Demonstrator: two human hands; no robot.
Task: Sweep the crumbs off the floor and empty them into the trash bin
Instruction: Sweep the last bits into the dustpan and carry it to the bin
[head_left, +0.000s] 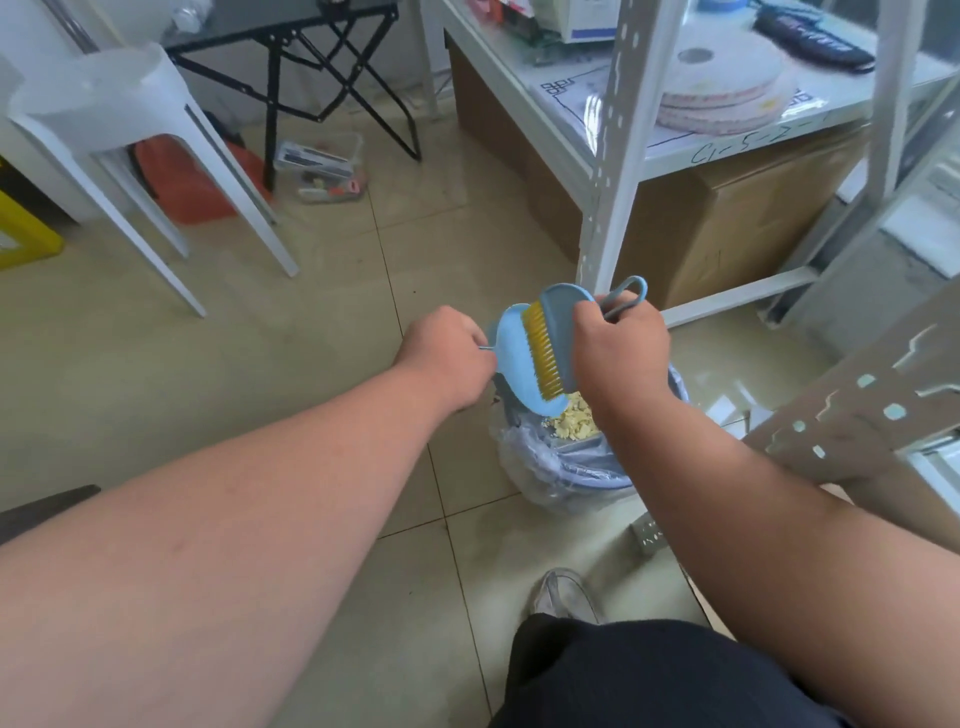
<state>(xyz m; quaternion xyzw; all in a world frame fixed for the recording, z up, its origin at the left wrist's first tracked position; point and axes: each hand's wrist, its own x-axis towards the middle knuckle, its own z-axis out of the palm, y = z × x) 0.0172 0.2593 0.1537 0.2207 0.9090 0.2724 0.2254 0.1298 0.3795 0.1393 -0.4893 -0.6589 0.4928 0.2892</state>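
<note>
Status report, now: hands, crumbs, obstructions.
Left hand grips dustpan, tilted over trash bin. Right hand holds brush, bristles against pan. Crumbs in bin. Shelf post behind, nothing blocking.

Both forearms are bare to the edge of view, with no sleeves, watch or rings showing on the left hand (447, 358) or right hand (621, 353). Dark trousers (649, 675) cover the legs, and a pale grey-white sneaker (563, 595) shows below.
</note>
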